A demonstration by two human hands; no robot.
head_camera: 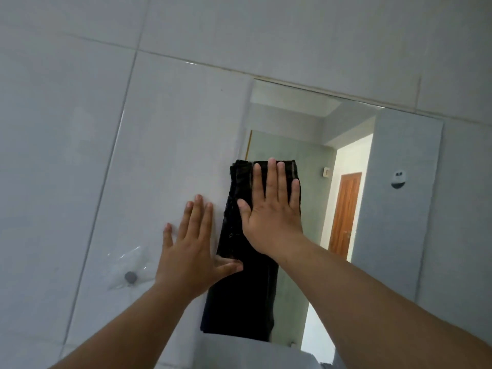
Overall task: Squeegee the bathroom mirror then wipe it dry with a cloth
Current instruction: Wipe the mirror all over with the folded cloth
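The frameless mirror (407, 222) hangs on a pale tiled wall, right of centre. A long black cloth (237, 302), folded lengthwise, lies against the mirror's left edge and hangs down. My right hand (271, 211) presses flat on the cloth's upper part, fingers spread and pointing up, pinning it to the glass. My left hand (194, 249) rests flat on the wall tile just left of the mirror, holding nothing, its thumb touching the cloth's left edge. No squeegee is in view.
A round hook on a clear sticker (130, 276) sits on the tile at lower left. The mirror reflects a wooden door (346, 209) and a small white wall fitting (398, 178). A white rounded surface (239, 354) lies under the mirror.
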